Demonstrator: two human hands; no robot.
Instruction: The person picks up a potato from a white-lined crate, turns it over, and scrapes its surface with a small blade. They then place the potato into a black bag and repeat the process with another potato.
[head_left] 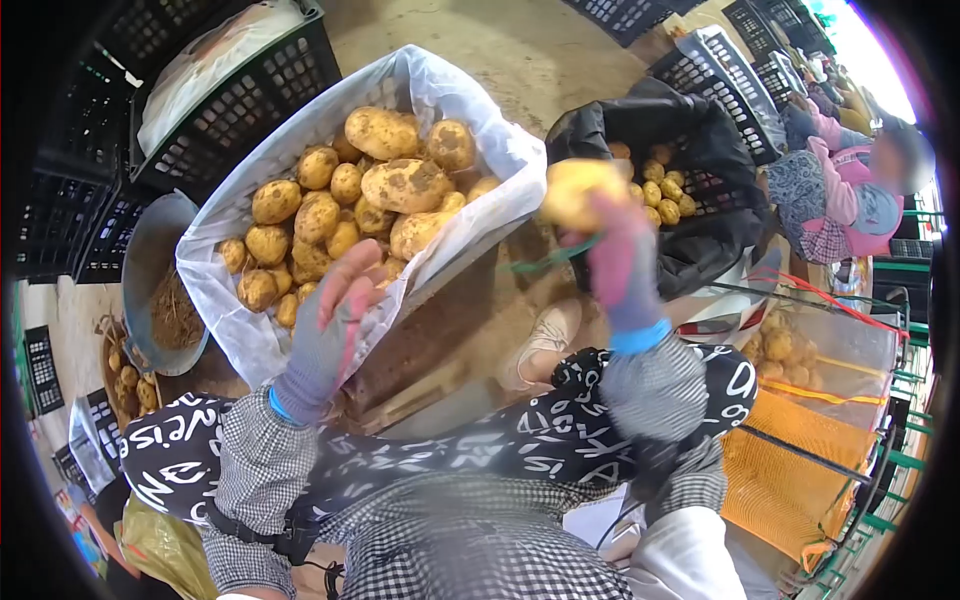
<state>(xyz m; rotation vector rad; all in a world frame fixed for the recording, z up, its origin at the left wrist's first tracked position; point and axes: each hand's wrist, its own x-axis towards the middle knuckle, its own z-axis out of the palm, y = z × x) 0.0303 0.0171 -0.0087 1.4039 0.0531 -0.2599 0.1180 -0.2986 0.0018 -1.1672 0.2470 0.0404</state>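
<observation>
A large yellow potato [578,192], blurred, is held up in the right hand [622,255], seen beside a corner of the white liner [512,150]. Within that liner, heaped potatoes [318,215] lie at mixed angles, round to oblong, their yellow skins patched with brown soil, several larger ones toward the far right.

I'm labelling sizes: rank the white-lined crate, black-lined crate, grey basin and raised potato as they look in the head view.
White-lined crate
Black-lined crate
Grey basin
Raised potato, perhaps enlarged by nearness
</observation>
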